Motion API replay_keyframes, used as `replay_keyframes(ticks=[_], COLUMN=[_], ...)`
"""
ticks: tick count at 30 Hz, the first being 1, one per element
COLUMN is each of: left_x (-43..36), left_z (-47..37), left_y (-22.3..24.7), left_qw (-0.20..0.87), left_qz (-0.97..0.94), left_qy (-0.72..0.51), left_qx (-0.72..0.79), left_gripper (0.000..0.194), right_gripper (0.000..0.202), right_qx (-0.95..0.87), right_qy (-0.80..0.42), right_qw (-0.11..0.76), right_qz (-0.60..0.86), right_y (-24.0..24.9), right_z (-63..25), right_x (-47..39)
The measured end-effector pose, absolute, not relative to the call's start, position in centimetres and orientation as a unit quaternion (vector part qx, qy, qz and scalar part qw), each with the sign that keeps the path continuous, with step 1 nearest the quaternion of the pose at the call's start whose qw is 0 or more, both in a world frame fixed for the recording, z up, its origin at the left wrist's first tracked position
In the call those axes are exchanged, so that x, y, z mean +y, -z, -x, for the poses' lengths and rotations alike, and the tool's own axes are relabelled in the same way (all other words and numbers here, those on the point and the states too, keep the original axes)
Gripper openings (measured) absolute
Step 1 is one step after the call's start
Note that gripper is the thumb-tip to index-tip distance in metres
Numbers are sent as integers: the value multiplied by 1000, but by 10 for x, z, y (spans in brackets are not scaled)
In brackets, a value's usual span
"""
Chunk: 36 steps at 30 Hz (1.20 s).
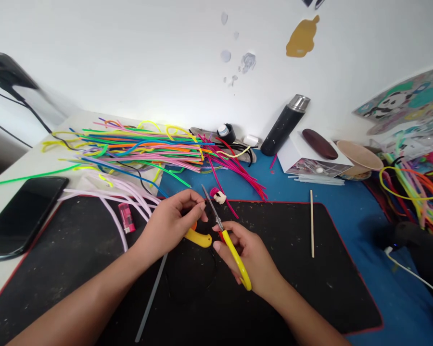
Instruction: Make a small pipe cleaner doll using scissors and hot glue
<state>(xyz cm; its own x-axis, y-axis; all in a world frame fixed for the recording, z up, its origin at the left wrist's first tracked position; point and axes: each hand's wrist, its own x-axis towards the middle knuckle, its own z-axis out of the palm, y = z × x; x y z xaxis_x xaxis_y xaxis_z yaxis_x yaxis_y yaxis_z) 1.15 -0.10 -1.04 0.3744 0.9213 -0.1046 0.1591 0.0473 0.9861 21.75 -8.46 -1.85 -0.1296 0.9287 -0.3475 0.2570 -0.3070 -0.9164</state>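
In my right hand is a pair of scissors with yellow handles, blades pointing up and to the left. The blade tips come close to the fingertips of my left hand. Thumb and fingers of that hand are pinched together; a tiny dark bit shows at their tips, too small to name. Under the left hand lies a yellow handle-like piece with a small hole, partly covered. Just beyond the scissors sits a small pink and cream piece. A faint thin black strand curves over the black mat.
Many coloured pipe cleaners are heaped at the back left. A phone, a pink lighter and a translucent stick lie left. A wooden stick lies right; a black flask and white box stand behind.
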Motion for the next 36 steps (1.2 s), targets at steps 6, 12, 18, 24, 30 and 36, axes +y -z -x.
replay_keyframes(ticks=[6, 12, 18, 24, 30, 36], left_x=[1, 4, 7, 4, 21, 129], left_z=[-9, -7, -7, -1, 28, 31], left_y=[14, 23, 34, 7, -76, -99], left_qw=[492, 395, 214, 111, 194, 154], left_qz=[-657, -720, -826, -855, -774, -753], left_qy=[-333, -319, -343, -349, -355, -175], left_qx=[464, 473, 394, 368, 487, 615], left_gripper=[24, 18, 20, 23, 21, 39], right_gripper=[41, 48, 48, 32, 30, 33], right_qx=[-536, -606, -663, -698, -697, -703], right_qy=[-480, -319, -211, -206, -180, -172], right_qw=[255, 167, 7, 54, 279, 373], right_qz=[647, 709, 718, 684, 636, 581], right_y=[14, 13, -2, -15, 2, 41], right_z=[-250, -285, -297, -303, -289, -276], right_x=[-82, -74, -62, -52, -22, -14])
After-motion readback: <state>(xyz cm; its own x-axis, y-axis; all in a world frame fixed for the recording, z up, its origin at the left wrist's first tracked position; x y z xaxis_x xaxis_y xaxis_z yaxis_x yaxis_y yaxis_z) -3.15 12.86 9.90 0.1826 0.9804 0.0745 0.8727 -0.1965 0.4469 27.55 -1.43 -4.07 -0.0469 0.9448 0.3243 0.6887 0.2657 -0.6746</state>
